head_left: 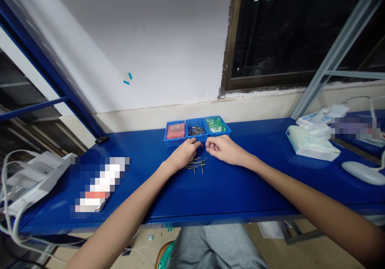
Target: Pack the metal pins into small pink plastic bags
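Bare forearms point(128, 211), with metal pins point(196, 164) just beside left hand point(185, 153)

Your hands point(187, 153) were bare, without gloves, and your forearms showed no sleeves. You wore loose grey trousers point(215, 249), softly creased across the lap, their cloth plain, with faded, lighter patches.

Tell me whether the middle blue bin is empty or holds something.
Not empty: small metal pieces show inside the middle blue bin.
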{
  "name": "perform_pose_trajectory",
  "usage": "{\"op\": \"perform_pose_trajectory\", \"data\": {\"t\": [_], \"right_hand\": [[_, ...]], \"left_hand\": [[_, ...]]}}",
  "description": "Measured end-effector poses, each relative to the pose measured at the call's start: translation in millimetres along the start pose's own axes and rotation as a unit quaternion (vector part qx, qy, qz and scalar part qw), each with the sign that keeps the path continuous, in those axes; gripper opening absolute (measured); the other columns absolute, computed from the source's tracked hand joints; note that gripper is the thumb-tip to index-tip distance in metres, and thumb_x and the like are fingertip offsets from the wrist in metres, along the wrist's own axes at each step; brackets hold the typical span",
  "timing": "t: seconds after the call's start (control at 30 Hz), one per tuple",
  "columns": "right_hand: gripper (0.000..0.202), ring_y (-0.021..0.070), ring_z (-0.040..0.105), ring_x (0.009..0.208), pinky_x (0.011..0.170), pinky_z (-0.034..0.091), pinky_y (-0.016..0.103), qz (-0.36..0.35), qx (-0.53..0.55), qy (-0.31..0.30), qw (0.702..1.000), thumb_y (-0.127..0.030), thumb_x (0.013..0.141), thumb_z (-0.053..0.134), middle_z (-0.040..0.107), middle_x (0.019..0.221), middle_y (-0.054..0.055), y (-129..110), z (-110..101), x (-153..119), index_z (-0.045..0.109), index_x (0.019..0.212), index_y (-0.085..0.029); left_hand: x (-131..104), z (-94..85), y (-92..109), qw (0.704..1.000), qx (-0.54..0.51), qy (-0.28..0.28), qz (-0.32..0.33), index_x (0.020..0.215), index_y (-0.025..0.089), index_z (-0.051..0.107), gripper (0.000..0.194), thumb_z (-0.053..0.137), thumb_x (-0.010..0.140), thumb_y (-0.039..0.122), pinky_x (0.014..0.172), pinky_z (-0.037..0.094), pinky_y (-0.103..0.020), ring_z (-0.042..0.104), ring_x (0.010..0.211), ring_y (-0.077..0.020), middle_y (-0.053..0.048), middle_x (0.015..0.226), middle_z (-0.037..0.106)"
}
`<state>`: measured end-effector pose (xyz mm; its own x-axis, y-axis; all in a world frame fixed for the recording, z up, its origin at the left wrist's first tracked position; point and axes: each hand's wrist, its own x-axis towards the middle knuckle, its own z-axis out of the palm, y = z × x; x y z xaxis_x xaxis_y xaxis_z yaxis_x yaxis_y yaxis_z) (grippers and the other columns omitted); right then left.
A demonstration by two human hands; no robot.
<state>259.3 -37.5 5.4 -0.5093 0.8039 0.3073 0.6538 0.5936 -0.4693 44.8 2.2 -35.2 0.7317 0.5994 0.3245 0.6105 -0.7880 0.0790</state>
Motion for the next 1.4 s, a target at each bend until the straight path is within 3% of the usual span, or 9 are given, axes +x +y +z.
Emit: {"op": "perform_pose_trajectory", "data": {"t": [0.4, 0.7, 0.93, 1.17, 1.27, 1.4], "right_hand": [[0.011, 0.0126, 0.061, 0.065, 0.064, 0.044, 0.024, -0.006, 0.067, 0.066, 0.996, -0.012, 0.083, 0.055, 0.067, 0.071, 0.0, 0, 5, 2, 0.066, 0.084, -0.016], [0.01, 0.0134, 0.064, 0.072, 0.067, 0.046, 0.024, -0.011, 0.116, 0.102, 0.988, -0.017, 0.086, 0.059, 0.072, 0.079, 0.001, -1, 5, 3, 0.07, 0.087, -0.018], [0.011, 0.0143, 0.063, 0.07, 0.067, 0.045, 0.026, 0.005, 0.068, 0.119, 0.991, -0.022, 0.089, 0.06, 0.072, 0.078, 0.002, 0, 2, 3, 0.069, 0.084, -0.017], [0.028, 0.017, 0.064, 0.078, 0.071, 0.041, 0.026, -0.001, -0.045, 0.094, 0.995, -0.025, 0.098, 0.045, 0.073, 0.088, 0.007, 6, 7, 2, 0.07, 0.089, -0.016], [0.026, 0.0152, 0.06, 0.07, 0.065, 0.038, 0.025, -0.003, -0.056, 0.083, 0.995, -0.023, 0.097, 0.045, 0.07, 0.08, 0.005, 5, 8, 0, 0.066, 0.082, -0.017], [0.016, 0.0148, 0.058, 0.066, 0.062, 0.038, 0.025, 0.019, -0.028, 0.118, 0.992, -0.026, 0.095, 0.049, 0.067, 0.078, 0.003, 4, 7, 1, 0.06, 0.086, -0.018]], "left_hand": [[0, -12.2, 13, 0.999, -0.039, 0.019, -0.01, 0.103, 0.013, 0.063, 0.016, 0.049, 0.096, 0.017, 0.08, 0.049, -0.033, 0.058, 0.086, -0.0199, -0.007, 0.092, 0.058], [3, -17.9, 17, 0.982, -0.174, 0.069, -0.009, 0.09, 0.016, 0.066, 0.02, 0.053, 0.098, 0.028, 0.068, 0.043, -0.025, 0.058, 0.073, -0.014, -0.002, 0.082, 0.063], [5, -20.9, 19, 0.973, -0.21, 0.08, -0.045, 0.089, 0.016, 0.067, 0.026, 0.05, 0.1, 0.031, 0.069, 0.043, -0.026, 0.058, 0.072, -0.0143, -0.002, 0.082, 0.066], [5, -23.3, 17, 0.948, -0.276, 0.126, -0.093, 0.086, 0.017, 0.058, 0.029, 0.04, 0.103, 0.031, 0.07, 0.045, -0.026, 0.061, 0.071, -0.0144, -0.001, 0.077, 0.065], [4, -24.4, 18, 0.948, -0.274, 0.124, -0.1, 0.083, 0.018, 0.054, 0.031, 0.037, 0.104, 0.033, 0.069, 0.045, -0.026, 0.06, 0.07, -0.0147, -0.001, 0.076, 0.064], [3, -27.0, 21, 0.955, -0.262, 0.107, -0.091, 0.082, 0.018, 0.053, 0.031, 0.037, 0.104, 0.032, 0.068, 0.043, -0.026, 0.059, 0.068, -0.0143, -0.001, 0.075, 0.064]]}}
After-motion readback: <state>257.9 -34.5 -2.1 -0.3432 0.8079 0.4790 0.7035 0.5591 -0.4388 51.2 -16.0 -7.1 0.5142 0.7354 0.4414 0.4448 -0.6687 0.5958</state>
